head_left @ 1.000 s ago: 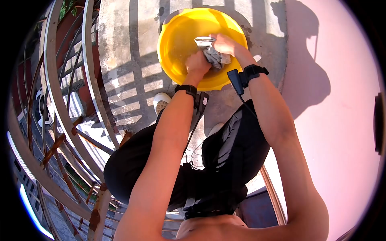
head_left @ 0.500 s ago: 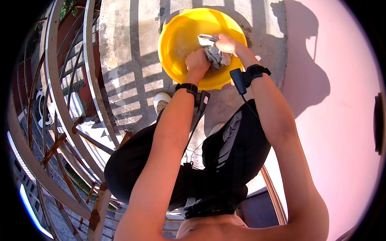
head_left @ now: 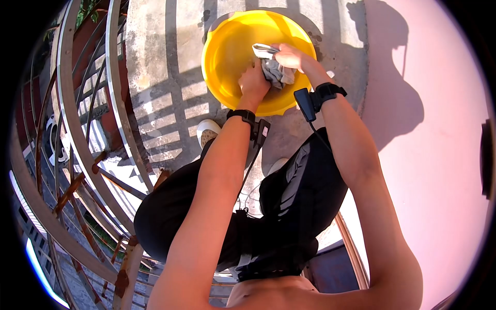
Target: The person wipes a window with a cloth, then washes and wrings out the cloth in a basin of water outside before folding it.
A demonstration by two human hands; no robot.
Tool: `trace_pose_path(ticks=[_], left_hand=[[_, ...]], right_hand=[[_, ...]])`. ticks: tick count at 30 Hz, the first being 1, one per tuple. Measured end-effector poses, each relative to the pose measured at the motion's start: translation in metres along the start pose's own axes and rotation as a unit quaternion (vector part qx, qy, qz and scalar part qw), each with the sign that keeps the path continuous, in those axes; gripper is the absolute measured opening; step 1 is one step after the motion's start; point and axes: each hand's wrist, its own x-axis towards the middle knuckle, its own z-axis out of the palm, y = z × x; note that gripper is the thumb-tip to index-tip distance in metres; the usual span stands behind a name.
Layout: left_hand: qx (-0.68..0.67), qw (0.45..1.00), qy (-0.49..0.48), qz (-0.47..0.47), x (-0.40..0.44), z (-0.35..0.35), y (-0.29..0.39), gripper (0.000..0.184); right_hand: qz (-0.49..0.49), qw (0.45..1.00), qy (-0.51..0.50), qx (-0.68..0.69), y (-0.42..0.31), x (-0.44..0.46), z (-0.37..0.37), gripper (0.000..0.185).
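A yellow plastic basin [head_left: 221, 59] sits on the concrete floor in front of my feet. Inside it is a bunched grey cloth [head_left: 280, 77] with a pale folded edge that sticks up at the top. My left hand [head_left: 253, 81] is closed at the cloth's left side, its fingertips partly hidden. From the right, my right hand [head_left: 290, 56] pinches the upper part of the cloth near the pale fold. Both hands are over the basin, close together. Whatever lies under the cloth is hidden.
A curved metal railing [head_left: 116, 88] with rusty bars runs along the left. On the right rises a pale pink wall [head_left: 429, 170]. Black wrist straps with small devices [head_left: 306, 105] and cables hang from both forearms. My shoe [head_left: 207, 129] is near the basin.
My left hand has turned slightly, and a digit now points up beside the cloth. My right hand keeps its hold, with almost no movement.
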Motion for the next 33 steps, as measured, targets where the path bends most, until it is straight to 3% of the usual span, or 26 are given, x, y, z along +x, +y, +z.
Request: trace_pose_path(ticks=[1, 3, 7, 9, 13, 20, 23, 25, 27, 28, 31, 33], left_hand=[[0.0, 1.0, 0.0, 0.0, -0.004, 0.0, 0.002, 0.072], [0.012, 0.99, 0.126, 0.054, -0.008, 0.005, 0.003, 0.067], [-0.046, 0.996, 0.056, 0.054, 0.01, 0.01, -0.011, 0.064], [-0.006, 0.999, -0.038, 0.029, 0.015, 0.006, -0.012, 0.064], [0.012, 0.999, -0.027, 0.044, 0.014, 0.003, -0.009, 0.062], [0.028, 0.998, 0.043, 0.042, -0.003, -0.004, 0.009, 0.088], [0.005, 0.998, 0.038, 0.045, -0.003, -0.011, 0.011, 0.098], [-0.035, 0.998, 0.03, 0.045, -0.002, -0.015, 0.01, 0.101], [-0.101, 0.968, 0.143, 0.18, -0.004, -0.009, 0.004, 0.102], [-0.1, 0.968, 0.143, 0.18, -0.005, -0.005, 0.002, 0.102], [-0.075, 0.959, 0.187, 0.202, -0.01, -0.005, 0.002, 0.096], [-0.035, 0.958, 0.173, 0.225, -0.004, -0.01, 0.0, 0.082]], right_hand=[[0.011, 1.0, -0.003, 0.014, -0.007, -0.007, 0.0, 0.056], [0.01, 0.999, 0.002, 0.05, 0.001, 0.001, 0.004, 0.056], [0.048, 0.995, 0.012, 0.083, 0.002, 0.007, 0.002, 0.057], [0.043, 0.996, 0.008, 0.072, 0.001, 0.002, 0.002, 0.056], [0.042, 0.997, -0.012, 0.066, 0.003, 0.002, 0.001, 0.053], [0.049, 0.991, 0.024, 0.124, 0.02, 0.026, 0.005, 0.049], [-0.02, 0.969, 0.019, 0.244, 0.045, 0.044, 0.006, 0.046], [-0.022, 0.904, 0.024, 0.427, 0.047, 0.044, 0.008, 0.036], [0.004, 0.885, 0.052, 0.463, 0.038, 0.037, 0.007, 0.033], [0.029, 0.862, 0.081, 0.499, 0.033, 0.033, 0.006, 0.031], [0.026, 0.836, 0.032, 0.548, 0.047, 0.049, 0.008, 0.027], [0.038, 0.826, 0.024, 0.561, 0.046, 0.048, 0.009, 0.028]])
